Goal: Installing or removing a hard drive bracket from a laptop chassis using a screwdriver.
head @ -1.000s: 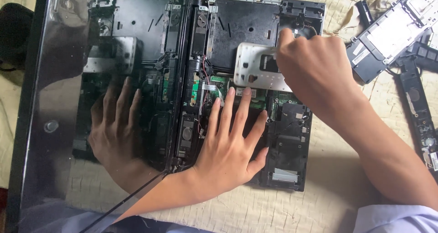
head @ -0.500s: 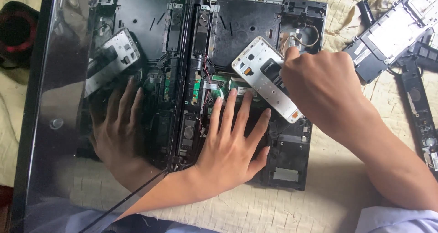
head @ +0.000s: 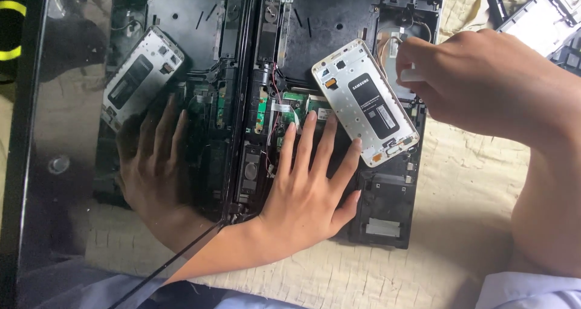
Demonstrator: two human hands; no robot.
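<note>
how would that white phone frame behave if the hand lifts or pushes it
The white phone frame looks like a thin, flat shell, so probably light and stiff. It lies tilted across the uneven opened laptop base, so a push would likely make it rock or slide. The right hand grips its edge.

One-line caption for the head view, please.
Left hand pressed flat on an opened laptop base; right hand holds a white phone frame above it.
</note>
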